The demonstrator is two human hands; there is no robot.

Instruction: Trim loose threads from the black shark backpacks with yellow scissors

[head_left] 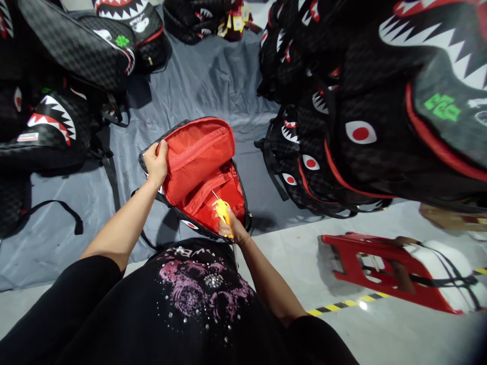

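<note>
1. Head view: a black checkered backpack with a shiny red lining (205, 147) is held open over the gray sheet (213, 81), right in front of the torso.
2. Its lifted flap is pinched at the edge in the left hand's (157, 163) grip.
3. A yellow plastic pistol-shaped tool with a thin needle (223, 211) is clutched in the right hand's (236, 229) grip, pointed into the bag; whether the lining's touched can't be told.
4. More shark-mouth backpacks (360, 133) are piled both sides.

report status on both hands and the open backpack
Left hand gripping flap of open backpack. Right hand holding yellow tool over the opening. Other backpacks on both sides.
</note>
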